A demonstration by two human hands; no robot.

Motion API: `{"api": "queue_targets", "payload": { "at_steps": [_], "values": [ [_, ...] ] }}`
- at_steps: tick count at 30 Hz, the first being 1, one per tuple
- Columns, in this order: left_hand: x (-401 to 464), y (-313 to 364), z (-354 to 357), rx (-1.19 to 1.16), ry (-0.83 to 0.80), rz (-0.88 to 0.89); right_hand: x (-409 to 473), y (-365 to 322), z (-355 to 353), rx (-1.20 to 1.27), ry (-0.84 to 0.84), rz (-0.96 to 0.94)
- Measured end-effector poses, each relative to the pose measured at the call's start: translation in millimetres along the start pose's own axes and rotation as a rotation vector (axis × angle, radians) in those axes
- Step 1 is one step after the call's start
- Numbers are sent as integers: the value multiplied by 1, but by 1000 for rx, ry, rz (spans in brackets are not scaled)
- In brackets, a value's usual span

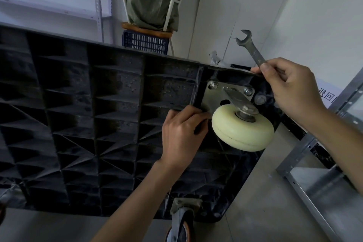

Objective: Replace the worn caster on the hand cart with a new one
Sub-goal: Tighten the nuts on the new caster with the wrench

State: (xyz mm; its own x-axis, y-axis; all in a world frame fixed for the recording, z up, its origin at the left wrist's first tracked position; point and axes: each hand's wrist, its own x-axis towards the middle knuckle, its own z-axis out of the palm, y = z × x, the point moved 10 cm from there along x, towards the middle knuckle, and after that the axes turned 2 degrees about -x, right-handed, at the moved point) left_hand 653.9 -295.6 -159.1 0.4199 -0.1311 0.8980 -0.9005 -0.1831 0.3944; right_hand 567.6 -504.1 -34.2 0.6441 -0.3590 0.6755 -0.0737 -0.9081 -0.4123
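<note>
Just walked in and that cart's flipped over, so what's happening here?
A person is working on the upturned hand cart, whose ribbed black underside faces the camera. The right hand holds an open-ended wrench lifted clear of the bolts. The left hand rests curled against the underside beside the cream caster. Its plate shows two bolts in place along the top edge. Another caster sits at the near edge.

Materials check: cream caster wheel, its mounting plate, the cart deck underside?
Caster wheel: looks like hard moulded plastic, perhaps nylon or polyurethane; smooth, matte cream, soft sheen.
Mounting plate: metal, probably plated steel; dull silvery grey, with bolts.
Cart deck: black moulded plastic, judging by the ribbed grid; matte, dusty.
</note>
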Motion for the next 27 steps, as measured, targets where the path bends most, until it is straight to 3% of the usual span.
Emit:
{"api": "queue_targets", "payload": {
  "at_steps": [9,27],
  "values": [
    [-3,-12,-5,16,18,-110,-2,-2,0,-8,-10,3],
    [3,-8,5,-53,-56,-43,-2,-4,0,-20,-16,-1]
  ]
}}
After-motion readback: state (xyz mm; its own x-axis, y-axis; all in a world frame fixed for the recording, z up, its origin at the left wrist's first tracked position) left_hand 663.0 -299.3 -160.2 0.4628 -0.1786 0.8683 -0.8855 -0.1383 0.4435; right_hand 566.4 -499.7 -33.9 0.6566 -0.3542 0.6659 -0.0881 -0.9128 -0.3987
